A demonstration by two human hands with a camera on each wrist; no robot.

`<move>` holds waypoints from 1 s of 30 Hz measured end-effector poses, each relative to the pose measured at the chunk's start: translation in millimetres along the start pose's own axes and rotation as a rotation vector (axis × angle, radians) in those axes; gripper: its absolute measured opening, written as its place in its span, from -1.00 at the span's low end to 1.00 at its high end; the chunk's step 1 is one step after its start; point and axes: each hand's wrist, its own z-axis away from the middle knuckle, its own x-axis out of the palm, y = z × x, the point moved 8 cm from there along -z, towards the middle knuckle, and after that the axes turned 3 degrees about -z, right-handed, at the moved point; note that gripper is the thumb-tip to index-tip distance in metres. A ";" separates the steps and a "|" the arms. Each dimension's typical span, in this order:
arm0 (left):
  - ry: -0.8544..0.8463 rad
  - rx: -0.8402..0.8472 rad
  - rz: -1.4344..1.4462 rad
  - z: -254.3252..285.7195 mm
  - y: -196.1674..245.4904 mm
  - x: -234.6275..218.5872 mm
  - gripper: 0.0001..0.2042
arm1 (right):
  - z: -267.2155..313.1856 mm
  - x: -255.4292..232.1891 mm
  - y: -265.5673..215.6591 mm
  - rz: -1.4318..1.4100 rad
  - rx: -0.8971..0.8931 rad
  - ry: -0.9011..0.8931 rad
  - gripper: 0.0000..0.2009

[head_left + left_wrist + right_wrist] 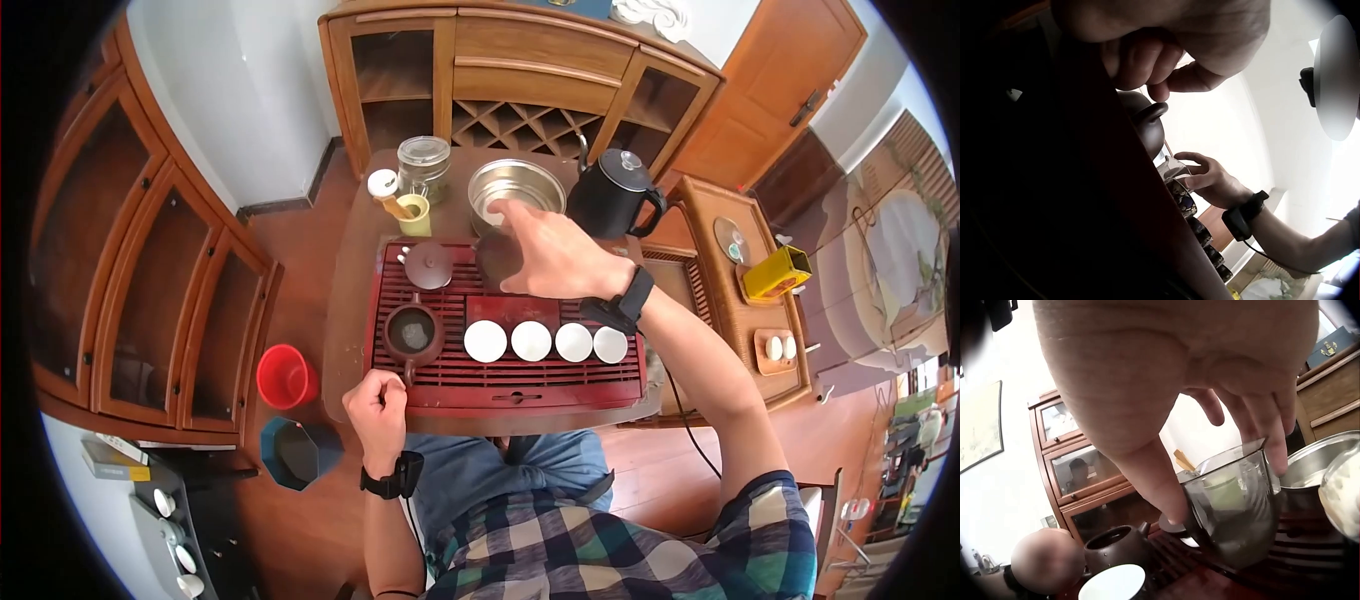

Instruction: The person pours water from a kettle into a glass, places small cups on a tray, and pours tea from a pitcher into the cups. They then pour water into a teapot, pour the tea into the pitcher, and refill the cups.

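In the head view my left hand (378, 415) lies in a fist at the tray's front left corner, beside the brown teapot (414, 334), which has no lid on. The left wrist view shows its curled fingers (1141, 62) just above the teapot's handle (1155, 112), holding nothing. My right hand (565, 255) grips a clear glass pitcher (1238, 509) by its rim, thumb on one side and fingers on the other, over the back of the red slatted tray (500, 398). Four white-lined cups, including the leftmost cup (485, 341), stand in a row in front of it.
A brown lid (429, 265) sits at the tray's back left. Behind the tray stand a glass jar (424, 165), a green tool holder (414, 216), a steel bowl (516, 190) and a black kettle (615, 195). A red bin (286, 377) is on the floor.
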 end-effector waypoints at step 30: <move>-0.015 0.002 -0.017 0.4 0.5 1.5 -0.90 | 36.4 -64.9 6.3 0.038 -0.032 0.296 -0.33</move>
